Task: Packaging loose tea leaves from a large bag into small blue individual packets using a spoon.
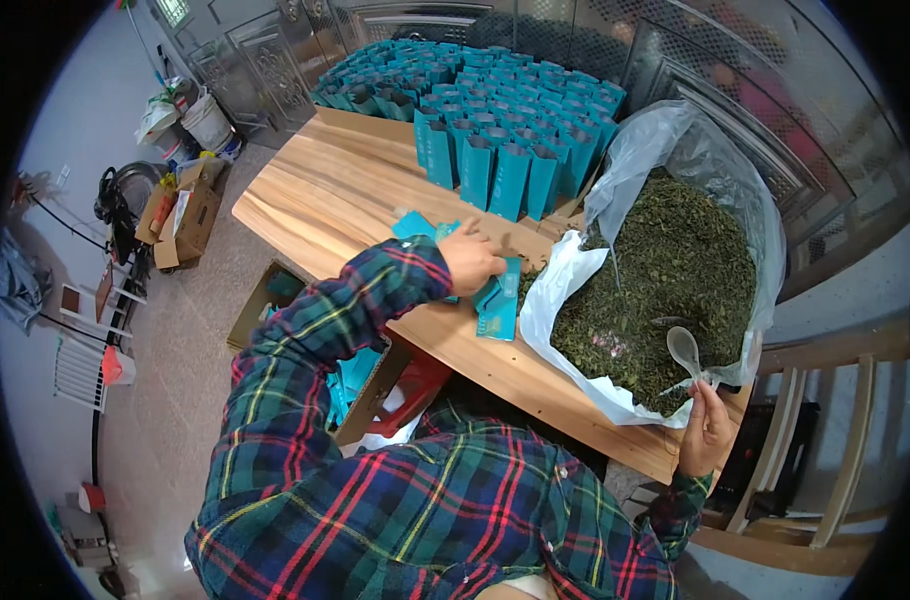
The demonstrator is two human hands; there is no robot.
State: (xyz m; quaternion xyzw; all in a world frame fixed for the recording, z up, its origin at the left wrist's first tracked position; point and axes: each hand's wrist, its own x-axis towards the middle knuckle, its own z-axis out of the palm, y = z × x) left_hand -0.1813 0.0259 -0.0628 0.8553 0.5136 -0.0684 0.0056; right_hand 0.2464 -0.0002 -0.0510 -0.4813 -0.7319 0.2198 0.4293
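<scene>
Flat teal pouches (500,307) lie loosely together on the wooden table (327,180) before me. My left hand (471,259) is over them, its fingertips at the pouches; whether it grips one is hidden. Between the fingers of my right hand (706,429) is the handle of a translucent plastic spoon (683,349), its bowl over dried green leaves (672,247). The leaves heap up in a large clear plastic bag (766,247) with its mouth spread wide. A small pinkish patch shows among them.
Rows of upright, open-topped teal pouches (509,176) crowd the table's far side, some in a cardboard tray (365,124). Below the near edge, a carton (365,390) holds more pouches, beside a red stool (410,397). At right stands a wooden chair (845,450).
</scene>
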